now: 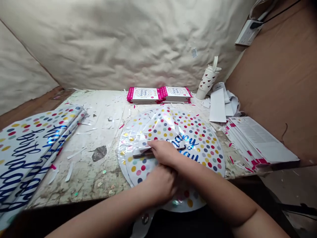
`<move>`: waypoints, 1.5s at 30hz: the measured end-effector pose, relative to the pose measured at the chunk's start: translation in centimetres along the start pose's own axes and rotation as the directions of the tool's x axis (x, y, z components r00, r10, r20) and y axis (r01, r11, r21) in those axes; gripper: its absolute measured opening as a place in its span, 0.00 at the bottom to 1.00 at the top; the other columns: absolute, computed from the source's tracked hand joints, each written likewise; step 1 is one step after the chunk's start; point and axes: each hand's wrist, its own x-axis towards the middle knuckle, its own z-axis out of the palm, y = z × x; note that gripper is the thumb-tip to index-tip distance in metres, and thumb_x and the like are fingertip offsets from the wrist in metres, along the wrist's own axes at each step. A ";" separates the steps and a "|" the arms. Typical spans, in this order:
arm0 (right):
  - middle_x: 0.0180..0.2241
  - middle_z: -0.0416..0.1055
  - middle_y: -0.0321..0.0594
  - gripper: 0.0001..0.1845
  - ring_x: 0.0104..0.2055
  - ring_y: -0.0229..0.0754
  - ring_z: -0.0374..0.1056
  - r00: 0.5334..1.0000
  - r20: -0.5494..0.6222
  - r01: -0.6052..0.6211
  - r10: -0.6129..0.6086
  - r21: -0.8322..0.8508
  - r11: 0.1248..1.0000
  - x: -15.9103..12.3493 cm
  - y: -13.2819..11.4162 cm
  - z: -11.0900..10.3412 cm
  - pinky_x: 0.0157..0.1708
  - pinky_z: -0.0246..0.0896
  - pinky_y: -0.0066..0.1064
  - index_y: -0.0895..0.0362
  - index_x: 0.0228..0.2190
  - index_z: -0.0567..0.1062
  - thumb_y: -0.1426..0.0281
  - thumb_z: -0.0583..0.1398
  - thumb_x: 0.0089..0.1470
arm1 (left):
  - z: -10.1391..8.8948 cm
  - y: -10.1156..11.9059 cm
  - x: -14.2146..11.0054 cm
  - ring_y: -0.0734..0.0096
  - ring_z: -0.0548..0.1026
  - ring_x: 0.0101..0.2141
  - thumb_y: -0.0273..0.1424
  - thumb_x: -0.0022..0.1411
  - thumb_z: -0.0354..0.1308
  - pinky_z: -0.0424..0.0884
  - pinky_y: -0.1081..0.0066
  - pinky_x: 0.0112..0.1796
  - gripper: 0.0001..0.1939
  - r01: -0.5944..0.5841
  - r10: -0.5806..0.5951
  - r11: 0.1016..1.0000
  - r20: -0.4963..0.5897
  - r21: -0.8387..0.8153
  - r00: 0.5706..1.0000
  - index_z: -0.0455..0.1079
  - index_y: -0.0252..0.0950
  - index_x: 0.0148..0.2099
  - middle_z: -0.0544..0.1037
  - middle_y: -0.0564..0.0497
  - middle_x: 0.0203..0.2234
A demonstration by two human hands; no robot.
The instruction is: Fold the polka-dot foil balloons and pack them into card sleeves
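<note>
Flat round foil balloons (210,138), white with coloured dots and blue lettering, lie layered in front of me. The top foil balloon (158,127) is partly folded over, its far tip raised. My right hand (164,152) is closed on the folded edge of that balloon, thumb on top. Just below it, my left hand (163,181) is curled into a fist over the balloons, against the right wrist. The left fingertips are hidden, so whatever they grip does not show. A clear tail (143,223) hangs past the table edge.
More dotted foil balloons (27,148) lie folded at left. Two piles of pink-edged cards (146,94) (175,92) stand at the back. Beside them are a white tumbler (209,79) and paper scraps (218,105). Fanned cards (262,142) lie at right, below a power socket (249,32).
</note>
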 end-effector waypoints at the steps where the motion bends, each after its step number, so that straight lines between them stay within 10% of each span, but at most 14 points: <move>1: 0.39 0.74 0.44 0.18 0.38 0.46 0.70 1.000 0.003 -0.005 0.005 0.009 1.000 -0.1 0.4 0.3 0.36 0.64 0.35 0.56 0.46 0.69 0.71 0.55 0.51 | -0.9 -0.4 -1.7 0.50 0.71 0.44 0.34 0.51 0.58 0.63 0.56 0.49 0.17 -0.035 0.034 0.999 0.038 0.030 0.999 0.71 0.38 0.45 0.75 0.42 0.40; 6: 0.43 0.71 0.43 0.15 0.46 0.44 0.66 0.996 -0.081 0.037 -0.027 0.122 0.992 -1.1 2.0 1.5 0.45 0.62 0.36 0.55 0.41 0.70 0.75 0.55 0.50 | -5.6 -5.8 -6.8 0.54 0.69 0.47 0.25 0.60 0.45 0.64 0.53 0.48 0.18 0.020 0.075 0.895 -0.192 0.447 0.979 0.68 0.35 0.50 0.72 0.40 0.46; 10: 0.43 0.73 0.39 0.14 0.45 0.41 0.69 0.964 -0.238 -0.037 0.120 0.325 0.945 -0.7 2.1 2.4 0.46 0.64 0.35 0.52 0.42 0.73 0.69 0.51 0.57 | -6.7 -8.6 -7.1 0.56 0.71 0.44 0.25 0.60 0.46 0.66 0.56 0.46 0.16 0.012 0.092 0.821 -0.152 0.571 0.984 0.70 0.34 0.47 0.74 0.41 0.42; 17: 0.54 0.63 0.45 0.18 0.58 0.48 0.55 0.986 -0.013 0.166 -0.166 0.097 0.981 -1.1 1.5 2.7 0.57 0.48 0.48 0.55 0.48 0.70 0.68 0.51 0.57 | -6.6 -8.1 -7.1 0.56 0.69 0.43 0.27 0.61 0.46 0.64 0.56 0.46 0.13 0.033 0.090 0.801 -0.175 0.598 0.980 0.71 0.36 0.43 0.74 0.41 0.41; 24: 0.56 0.59 0.50 0.29 0.58 0.47 0.56 0.993 -0.046 0.113 -0.108 0.111 0.987 -1.4 1.7 2.4 0.55 0.54 0.41 0.59 0.54 0.63 0.68 0.58 0.49 | -9.2 -5.9 -4.1 0.61 0.72 0.30 0.26 0.56 0.49 0.67 0.65 0.32 0.10 0.061 -0.003 0.781 -0.093 0.621 0.996 0.71 0.36 0.29 0.74 0.45 0.25; 28: 0.52 0.66 0.43 0.22 0.53 0.42 0.63 0.968 -0.020 0.250 -0.249 0.091 0.964 -2.5 3.3 1.9 0.53 0.57 0.35 0.55 0.48 0.70 0.77 0.54 0.50 | -10.6 -2.4 -2.7 0.67 0.73 0.27 0.33 0.60 0.48 0.66 0.71 0.30 0.12 -0.036 -0.039 0.891 0.155 0.453 0.987 0.72 0.39 0.30 0.75 0.50 0.24; 32: 0.51 0.67 0.39 0.19 0.58 0.45 0.56 0.877 0.054 0.472 -0.477 0.087 0.877 -5.3 5.9 0.4 0.57 0.48 0.45 0.52 0.48 0.70 0.74 0.53 0.55 | -8.8 -3.2 -0.6 0.64 0.69 0.48 0.31 0.63 0.43 0.63 0.68 0.47 0.18 -0.136 0.077 0.935 0.188 0.328 0.979 0.67 0.41 0.52 0.72 0.48 0.48; 37: 0.52 0.66 0.41 0.19 0.59 0.45 0.54 0.883 0.078 0.447 -0.463 0.166 0.879 -7.9 8.0 -0.4 0.58 0.46 0.44 0.52 0.50 0.69 0.70 0.54 0.56 | -6.4 -8.0 2.1 0.58 0.44 0.62 0.43 0.63 0.45 0.34 0.53 0.57 0.29 -0.199 0.045 0.847 0.306 0.493 0.951 0.47 0.42 0.64 0.48 0.49 0.63; 40: 0.52 0.65 0.39 0.20 0.59 0.43 0.54 0.895 0.102 0.406 -0.434 0.216 0.888 -8.2 8.3 -0.3 0.58 0.46 0.43 0.51 0.51 0.68 0.70 0.54 0.56 | -9.0 -11.0 2.5 0.53 0.42 0.62 0.49 0.63 0.38 0.36 0.46 0.56 0.32 0.090 -0.209 0.757 0.109 0.647 0.972 0.42 0.43 0.65 0.43 0.47 0.63; 43: 0.53 0.64 0.38 0.20 0.59 0.42 0.53 0.896 0.124 0.388 -0.427 0.249 0.887 -8.0 8.4 -0.4 0.59 0.45 0.42 0.51 0.51 0.67 0.72 0.54 0.56 | -12.5 -13.1 1.9 0.43 0.44 0.61 0.47 0.64 0.36 0.45 0.40 0.52 0.32 0.484 -0.427 0.568 -0.264 0.666 0.865 0.45 0.34 0.65 0.45 0.39 0.63; 45: 0.53 0.64 0.39 0.21 0.60 0.42 0.53 0.892 0.128 0.392 -0.434 0.258 0.883 -7.9 8.4 -0.5 0.59 0.44 0.42 0.52 0.52 0.67 0.73 0.54 0.56 | -13.4 -13.1 1.7 0.45 0.47 0.60 0.43 0.65 0.36 0.49 0.45 0.53 0.31 0.556 -0.373 0.530 -0.412 0.641 0.831 0.50 0.29 0.63 0.50 0.36 0.62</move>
